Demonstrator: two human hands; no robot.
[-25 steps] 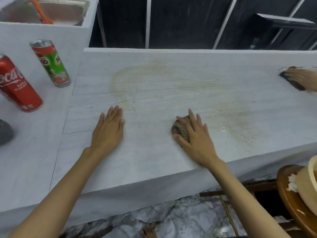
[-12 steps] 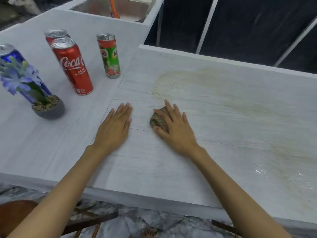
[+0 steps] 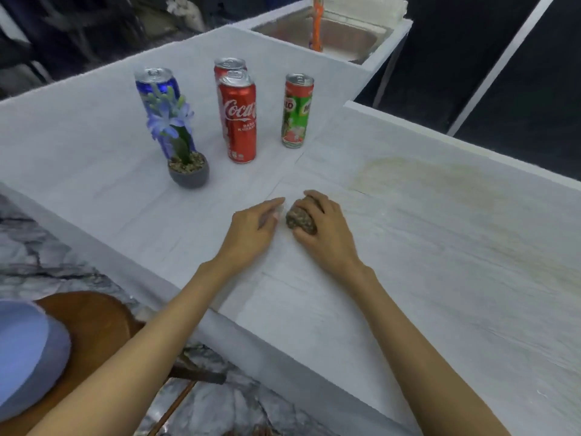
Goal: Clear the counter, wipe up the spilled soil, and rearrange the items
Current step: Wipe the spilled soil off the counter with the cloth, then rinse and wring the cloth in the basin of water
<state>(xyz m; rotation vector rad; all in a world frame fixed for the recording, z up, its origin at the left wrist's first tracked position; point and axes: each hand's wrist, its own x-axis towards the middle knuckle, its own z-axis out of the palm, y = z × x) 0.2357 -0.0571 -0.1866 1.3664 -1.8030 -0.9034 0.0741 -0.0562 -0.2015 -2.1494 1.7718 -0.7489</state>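
My right hand [image 3: 327,234] presses a wadded, soil-stained brown cloth [image 3: 300,220] onto the white counter [image 3: 408,309]. My left hand [image 3: 251,231] lies flat beside it, fingertips almost touching the cloth. A faint tan soil smear [image 3: 424,180] stains the counter to the right. Beyond the hands stand a small grey pot with a purple flower [image 3: 188,171], a blue can [image 3: 157,99], a red Coca-Cola can [image 3: 238,118] with another red can [image 3: 229,66] behind it, and a green Milo can [image 3: 297,111].
A sink [image 3: 339,36] with an orange object [image 3: 317,23] sits at the far end of the counter. A wooden stool [image 3: 94,335] with a pale blue item [image 3: 28,354] stands below the counter's near left edge, over marble floor.
My right hand slid the cloth leftward across the counter, closing in on my left hand. The view swung left, bringing the cans and flower pot toward the middle.
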